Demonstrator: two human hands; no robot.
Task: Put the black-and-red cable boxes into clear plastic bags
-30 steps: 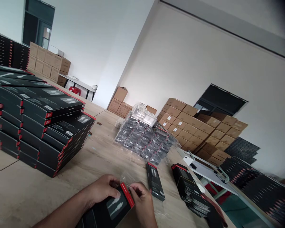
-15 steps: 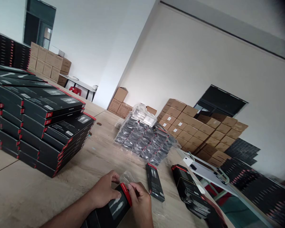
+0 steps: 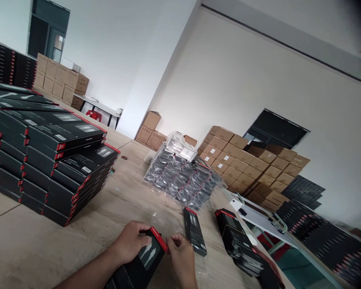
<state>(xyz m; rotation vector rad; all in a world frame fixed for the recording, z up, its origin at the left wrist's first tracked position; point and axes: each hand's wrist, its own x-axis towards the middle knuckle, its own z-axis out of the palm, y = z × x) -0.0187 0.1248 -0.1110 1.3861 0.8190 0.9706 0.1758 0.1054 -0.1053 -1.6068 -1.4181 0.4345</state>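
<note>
At the bottom middle, a black cable box (image 3: 149, 257) with a red end and a picture of white connectors lies tilted. My left hand (image 3: 132, 243) grips it from the left, thumb on its front face and fingers curled round the far edge. Beside the box's red right corner is my right hand (image 3: 180, 251), its fingers pinched together; what they hold, if anything, is hidden. Clear plastic film (image 3: 158, 218) shows just beyond the red end. To the right of my right hand lies another black cable box (image 3: 195, 230), flat on the wooden table (image 3: 120, 208).
A tall stack of black boxes (image 3: 60, 168) stands on the left. Plastic-wrapped dark packages (image 3: 180, 176) sit ahead with a white item (image 3: 180, 146) on top. Flattened black cartons (image 3: 237, 241) lie at the right table edge. Brown cartons (image 3: 240, 160) are piled behind.
My right hand has shifted slightly right, to the corner of the red end. The left hand's fingers have come in against the box, and the clear plastic beyond it looks lower and flatter.
</note>
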